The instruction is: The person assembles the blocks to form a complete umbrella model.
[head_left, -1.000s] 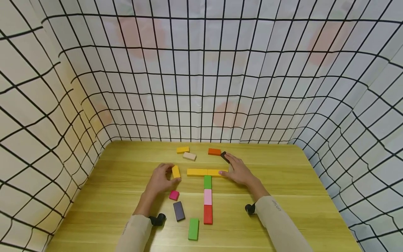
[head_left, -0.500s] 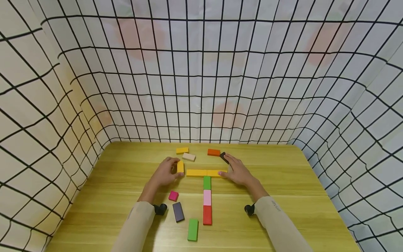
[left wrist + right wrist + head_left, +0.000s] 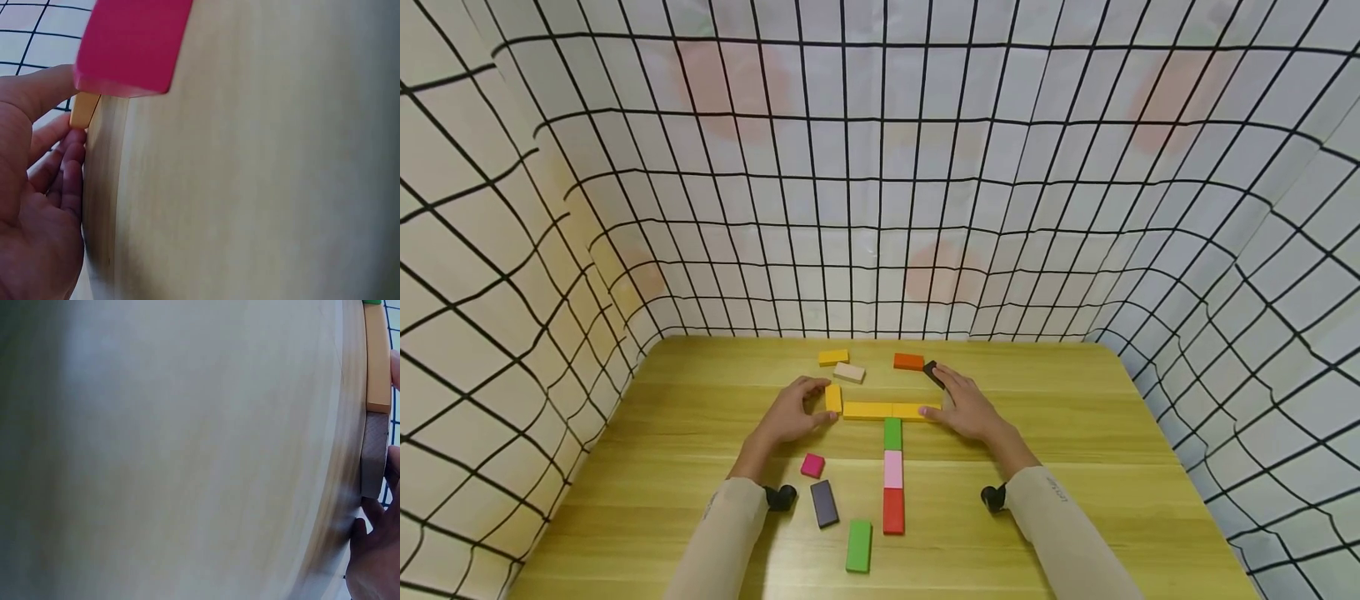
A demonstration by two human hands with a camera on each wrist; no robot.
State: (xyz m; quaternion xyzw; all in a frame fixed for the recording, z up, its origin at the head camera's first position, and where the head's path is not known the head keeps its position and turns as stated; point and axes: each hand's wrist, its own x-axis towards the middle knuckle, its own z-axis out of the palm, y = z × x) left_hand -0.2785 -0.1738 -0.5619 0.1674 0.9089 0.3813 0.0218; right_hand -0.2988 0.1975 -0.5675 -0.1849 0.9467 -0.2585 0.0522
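Observation:
Between its thumb and fingers my left hand [image 3: 793,410] pinches a yellow block [image 3: 833,398], just left of a row of yellow blocks [image 3: 867,410] and set crosswise to it. In the left wrist view this hand [image 3: 40,194] is partly behind a magenta block [image 3: 131,50]. My right hand [image 3: 968,407] is spread at the row's right end, thumb on the yellow block there and fingers reaching to a dark block [image 3: 933,373]. The right wrist view shows a brownish block [image 3: 375,453] end to end with a yellow block [image 3: 377,362], fingers beside it.
Below the row runs a column of green [image 3: 892,433], pink [image 3: 892,469] and red blocks [image 3: 893,511]. Loose blocks lie around: magenta [image 3: 812,465], dark grey [image 3: 823,503], green [image 3: 859,546], yellow [image 3: 833,357], beige [image 3: 849,372] and orange-red [image 3: 908,362]. Black netting and white sheets enclose the table [image 3: 1045,550].
My left hand has carried its yellow block right and slightly away, close to the row's left end, and straightened it. The right hand stays in place.

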